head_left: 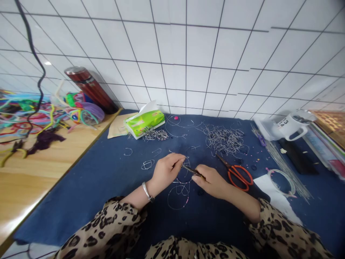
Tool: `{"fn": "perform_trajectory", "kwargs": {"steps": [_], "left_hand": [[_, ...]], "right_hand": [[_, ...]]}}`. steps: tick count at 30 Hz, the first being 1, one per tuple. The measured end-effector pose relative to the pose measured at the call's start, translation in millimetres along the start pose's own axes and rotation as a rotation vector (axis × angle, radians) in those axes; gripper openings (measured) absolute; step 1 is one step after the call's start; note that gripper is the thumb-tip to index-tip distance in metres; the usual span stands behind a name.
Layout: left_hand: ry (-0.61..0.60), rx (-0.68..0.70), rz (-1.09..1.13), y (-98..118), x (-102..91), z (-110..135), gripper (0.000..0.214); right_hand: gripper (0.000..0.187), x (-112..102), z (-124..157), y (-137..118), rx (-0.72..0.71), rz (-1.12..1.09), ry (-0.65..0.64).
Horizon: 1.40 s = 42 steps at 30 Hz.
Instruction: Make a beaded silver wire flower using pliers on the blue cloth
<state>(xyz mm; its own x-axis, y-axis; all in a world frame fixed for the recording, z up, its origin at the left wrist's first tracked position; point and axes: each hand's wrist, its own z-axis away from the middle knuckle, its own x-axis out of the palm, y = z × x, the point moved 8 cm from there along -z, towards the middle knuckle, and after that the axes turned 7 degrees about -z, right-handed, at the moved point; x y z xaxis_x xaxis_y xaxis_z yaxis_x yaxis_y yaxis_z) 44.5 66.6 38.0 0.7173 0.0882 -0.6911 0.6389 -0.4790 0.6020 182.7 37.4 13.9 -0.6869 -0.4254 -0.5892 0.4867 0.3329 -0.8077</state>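
Note:
My left hand [169, 168] is closed in a pinch on a thin wire piece [185, 162] over the middle of the blue cloth. My right hand [208, 180] wraps round the handles of a pair of pliers [193, 170], whose dark jaws reach left to the wire by my left fingertips. Below both hands lies a loop of thin wire with small pink beads [187, 202]. Bent wire shapes [148, 164] rest left of my left hand. Orange-handled scissors [239, 176] lie just right of my right hand.
Tangled wire pieces [225, 138] are heaped behind the scissors. A green tissue pack [145, 122] lies at the back. On the right are a white mug [292, 126], straight wires [285, 165] and a wire coil [293, 185]. A red thermos [90, 88] stands left.

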Motion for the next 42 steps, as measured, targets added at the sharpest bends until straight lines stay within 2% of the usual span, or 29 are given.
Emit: {"fn": "perform_trajectory", "kwargs": {"steps": [3,7,12,16,22,27,33,37,39,42], "left_hand": [[-0.029,0.072,-0.155,3.8,-0.6,1.8,0.020],[-0.109,0.169,-0.292,13.7,4.7,8.2,0.023],[-0.188,0.253,-0.320,29.0,12.5,18.1,0.024],[-0.196,0.266,-0.272,35.8,13.2,22.5,0.022],[-0.122,0.174,-0.008,36.1,6.0,19.2,0.016],[-0.134,0.096,0.072,30.9,5.7,16.3,0.015],[-0.175,0.041,0.165,23.4,11.4,14.1,0.016],[-0.170,-0.023,0.271,9.6,14.7,11.1,0.017],[-0.132,-0.101,0.285,-4.8,11.3,7.6,0.018],[-0.129,-0.177,0.278,-24.5,8.0,1.0,0.019]], "right_hand": [[0.021,-7.6,0.3,-3.8,-0.019,-0.032,0.060],[0.018,-24.0,1.9,1.8,0.087,-0.120,0.213],[0.020,-19.9,5.7,2.1,0.131,-0.200,0.201],[0.018,-11.3,9.8,0.7,0.147,-0.216,0.204],[0.015,-9.1,15.8,-6.2,0.091,-0.261,0.261],[0.014,-9.9,16.5,-12.9,0.032,-0.256,0.285],[0.017,-8.3,16.1,-3.5,0.067,-0.426,0.319],[0.024,-4.5,14.8,3.8,0.071,-0.492,0.271],[0.028,-7.0,14.7,10.3,0.097,-0.426,0.265],[0.026,-17.2,15.4,24.4,0.175,-0.126,0.289]]}}
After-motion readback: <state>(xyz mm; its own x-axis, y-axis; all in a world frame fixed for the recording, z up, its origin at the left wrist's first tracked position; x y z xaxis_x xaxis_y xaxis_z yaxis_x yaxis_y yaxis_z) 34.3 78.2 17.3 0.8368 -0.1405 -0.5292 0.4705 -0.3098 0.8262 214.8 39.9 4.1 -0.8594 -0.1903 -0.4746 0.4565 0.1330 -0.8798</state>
